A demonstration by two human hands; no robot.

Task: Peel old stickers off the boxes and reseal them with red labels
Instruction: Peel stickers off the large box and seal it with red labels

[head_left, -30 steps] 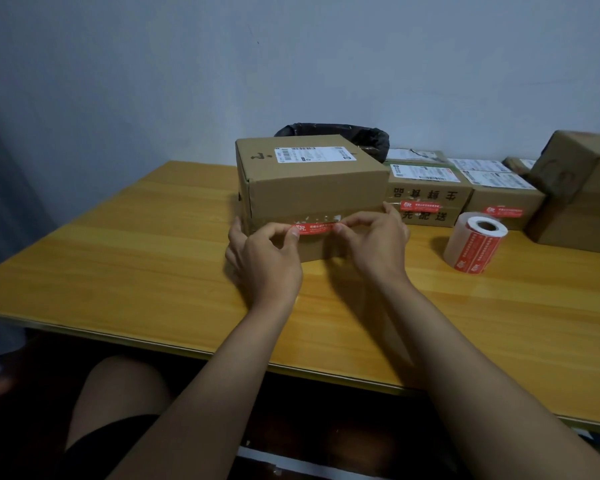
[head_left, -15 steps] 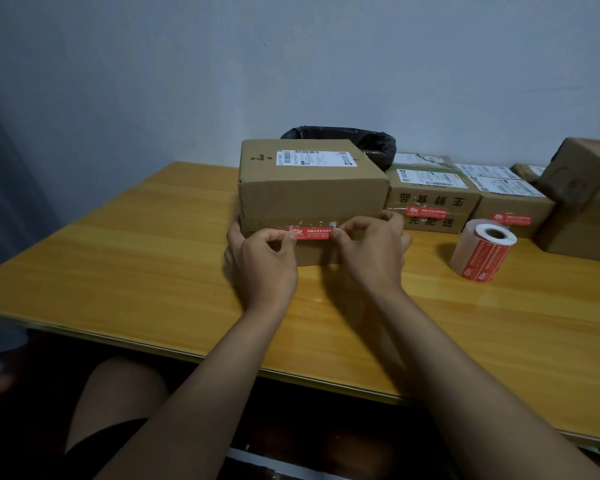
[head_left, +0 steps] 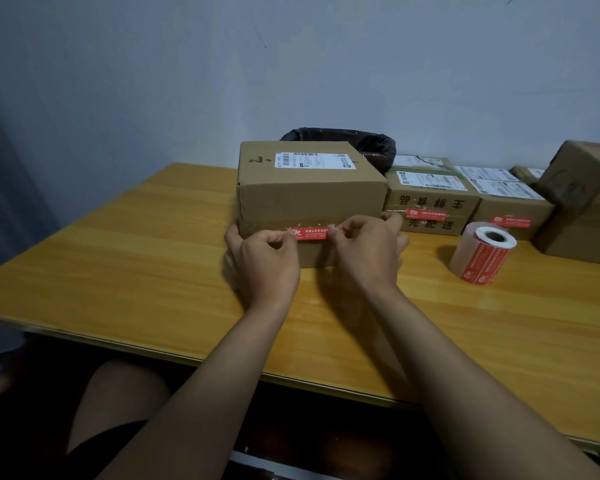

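Observation:
A brown cardboard box with a white shipping label on top stands on the wooden table in front of me. A red label lies across the seam on its near face, with white sticker scraps just above it. My left hand pinches the label's left end and my right hand pinches its right end, both against the box. A roll of red labels rests on its side to the right.
Several more cardboard boxes stand in a row at the back right, two showing red labels on their fronts. A larger box is at the far right. A black-lined bin sits behind the box, by the wall.
Both hands stay on the red label's ends at the box seam. The view has shifted slightly; the label looks flatter against the box.

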